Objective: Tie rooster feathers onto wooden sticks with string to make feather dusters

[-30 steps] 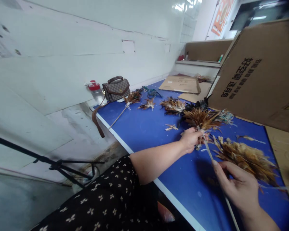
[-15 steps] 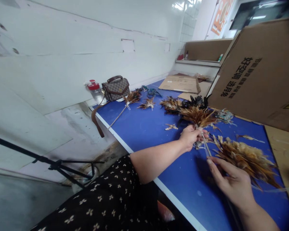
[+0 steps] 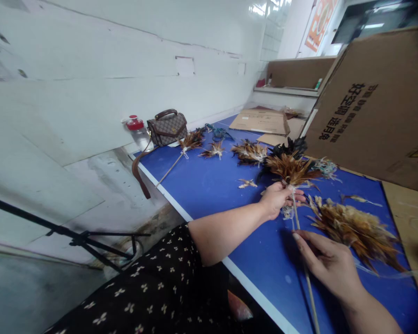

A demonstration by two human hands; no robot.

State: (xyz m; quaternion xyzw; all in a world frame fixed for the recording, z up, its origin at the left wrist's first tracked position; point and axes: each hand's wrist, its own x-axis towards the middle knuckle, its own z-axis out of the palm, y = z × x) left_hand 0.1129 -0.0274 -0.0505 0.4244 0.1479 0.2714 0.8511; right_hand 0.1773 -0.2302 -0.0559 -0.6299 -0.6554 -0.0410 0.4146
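My left hand point(image 3: 277, 199) is closed around the top of a thin wooden stick point(image 3: 301, 250), just under a tuft of brown feathers point(image 3: 290, 169) bound to it. My right hand point(image 3: 329, 262) pinches the same stick lower down, fingers curled round it. A long strip of tan and brown feathers point(image 3: 355, 229) lies on the blue table point(image 3: 216, 185) beside my right hand and trails to the right.
Feather bunches point(image 3: 251, 152) and another feathered stick point(image 3: 181, 155) lie farther back. A brown handbag point(image 3: 167, 128) and a red-capped bottle point(image 3: 138, 131) stand at the far left corner. A large cardboard box point(image 3: 372, 106) stands on the right, flat cartons point(image 3: 263, 121) behind.
The stick with its feather tuft has swung more upright and slightly left. My right hand has slid left along the stick.
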